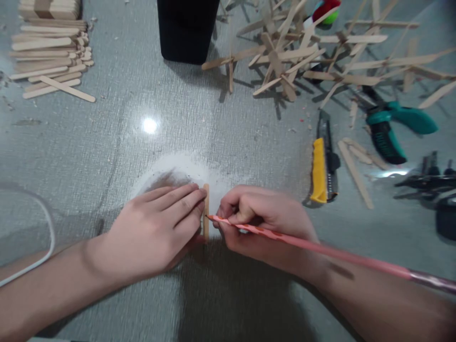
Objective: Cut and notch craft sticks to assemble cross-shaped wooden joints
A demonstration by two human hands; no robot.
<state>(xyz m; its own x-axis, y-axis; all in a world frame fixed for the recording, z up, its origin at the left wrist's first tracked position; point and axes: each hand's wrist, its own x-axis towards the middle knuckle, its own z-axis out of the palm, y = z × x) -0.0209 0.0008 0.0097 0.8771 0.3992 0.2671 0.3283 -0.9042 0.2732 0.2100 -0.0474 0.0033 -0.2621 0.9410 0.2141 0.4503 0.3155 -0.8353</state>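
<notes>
In the head view a wooden craft stick [206, 232] points away from me, in front of a pale dusty patch on the table. My left hand [160, 223] is closed on its left side, fingers pressed together and fingertips at the stick; the thumb is mostly hidden below. From the right, my right hand [256, 218] pinches a pink pencil [306, 243] near its sharpened end. The pencil's tip meets the stick around its middle, and its long shaft runs back over my right forearm.
Stacked craft sticks [50, 50] lie at the upper left, beyond a white cable [50, 223]. A black container [188, 31] stands at the back. Crossed-stick pieces [281, 61] crowd the upper right, near a yellow utility knife [319, 171] and green-handled pliers [386, 128].
</notes>
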